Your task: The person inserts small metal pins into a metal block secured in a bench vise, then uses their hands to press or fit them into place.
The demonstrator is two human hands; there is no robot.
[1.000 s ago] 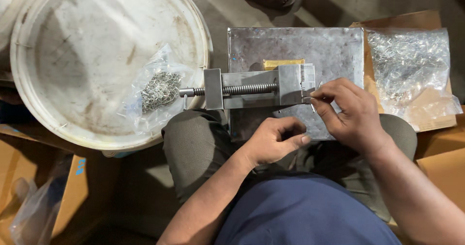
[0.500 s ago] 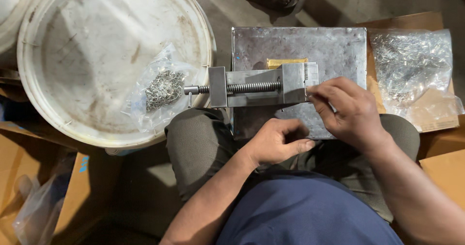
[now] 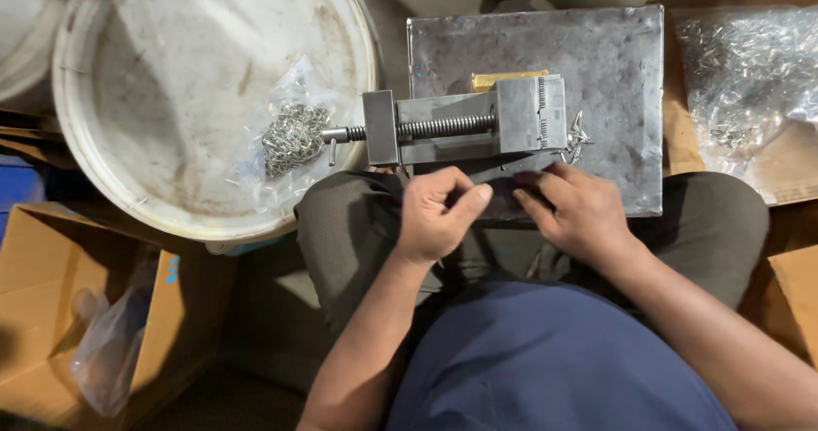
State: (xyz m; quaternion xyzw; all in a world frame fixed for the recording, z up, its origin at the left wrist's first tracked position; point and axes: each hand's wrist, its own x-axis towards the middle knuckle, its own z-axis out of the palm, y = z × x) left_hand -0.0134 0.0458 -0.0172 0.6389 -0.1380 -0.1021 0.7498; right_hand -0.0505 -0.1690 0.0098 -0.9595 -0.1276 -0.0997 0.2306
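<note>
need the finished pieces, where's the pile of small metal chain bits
In the head view, the pile of small metal chain bits lies on clear plastic in the round white tub lid, left of the grey steel vise.

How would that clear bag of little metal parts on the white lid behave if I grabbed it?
The clear bag looks thin and crumpled, so probably floppy, sagging around its metal parts. The dense pile suggests it is heavy for its size. On the white lid, it would likely slide rather than roll.

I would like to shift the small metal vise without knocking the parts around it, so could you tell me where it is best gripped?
I would grip the vise across its long grey body, coming from above, fingers on the near and far flat sides. Those faces look broad and parallel. The screw handle sticks out left over the bag of chain pieces, and small metal parts lie at its right end, so avoid both ends.
</note>
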